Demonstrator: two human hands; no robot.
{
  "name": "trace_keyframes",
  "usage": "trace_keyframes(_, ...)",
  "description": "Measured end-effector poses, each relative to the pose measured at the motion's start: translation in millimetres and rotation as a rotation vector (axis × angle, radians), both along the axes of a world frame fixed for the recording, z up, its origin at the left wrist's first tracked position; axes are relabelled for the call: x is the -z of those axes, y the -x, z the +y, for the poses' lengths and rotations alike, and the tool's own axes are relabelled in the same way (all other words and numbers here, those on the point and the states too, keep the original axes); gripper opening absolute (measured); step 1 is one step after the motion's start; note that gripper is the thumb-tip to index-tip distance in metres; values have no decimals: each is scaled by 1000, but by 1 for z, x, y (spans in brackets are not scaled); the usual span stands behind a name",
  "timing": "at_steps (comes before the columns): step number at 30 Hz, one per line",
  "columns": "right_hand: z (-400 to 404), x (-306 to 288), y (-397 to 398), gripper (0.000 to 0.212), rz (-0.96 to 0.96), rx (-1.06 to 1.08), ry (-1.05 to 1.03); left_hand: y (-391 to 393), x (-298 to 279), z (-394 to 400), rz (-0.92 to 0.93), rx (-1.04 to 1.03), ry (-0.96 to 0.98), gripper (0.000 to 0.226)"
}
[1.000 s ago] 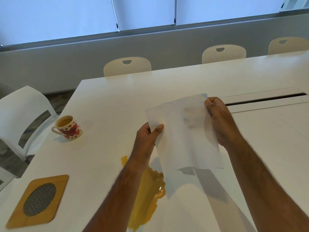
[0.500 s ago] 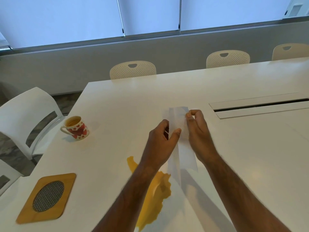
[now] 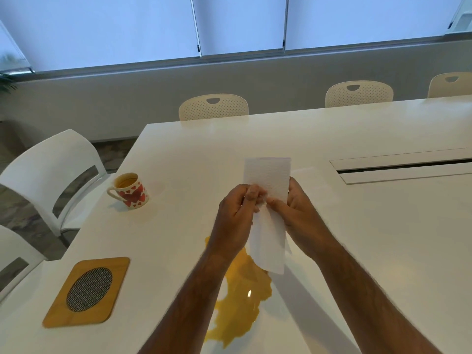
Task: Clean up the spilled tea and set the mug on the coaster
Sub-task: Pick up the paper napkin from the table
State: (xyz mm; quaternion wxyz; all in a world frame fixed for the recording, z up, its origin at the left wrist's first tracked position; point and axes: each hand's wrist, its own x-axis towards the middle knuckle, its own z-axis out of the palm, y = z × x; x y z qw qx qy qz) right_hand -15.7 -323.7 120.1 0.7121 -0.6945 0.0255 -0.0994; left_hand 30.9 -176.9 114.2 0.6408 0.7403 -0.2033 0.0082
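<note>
**Paper towel held over the spill**

A folded paper towel was pinched between the left hand and right hand, above the tea puddle. The mug stood on the counter, apart from the coaster.

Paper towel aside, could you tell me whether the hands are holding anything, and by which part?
Only the folded paper towel: left hand and right hand pinch its middle.

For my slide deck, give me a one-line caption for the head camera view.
Both hands, left hand and right hand, hold a folded paper towel above spilled tea; heart-patterned mug off the coaster.
</note>
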Motion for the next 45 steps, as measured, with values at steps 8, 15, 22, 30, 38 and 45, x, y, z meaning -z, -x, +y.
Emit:
trace_keyframes(8,16,1,-6,43,-8,-125,-150,-8,14,52,155,-151,2,28)
trace_keyframes(15,43,5,-11,41,5,-202,-226,-1,13,89,338,-39,166,15)
trace_keyframes(22,72,19,-15,51,20,-237,-132,-2,17,123,309,-102,153,16)
trace_keyframes(30,103,27,-26,20,-113,-215,111,-4,29,166,383,-141,181,16)
trace_keyframes(38,143,32,-45,41,-142,-134,300,-8,35,197,600,-37,165,41)
trace_keyframes(45,167,47,-61,43,-241,-85,487,-20,45,218,559,-52,182,25)
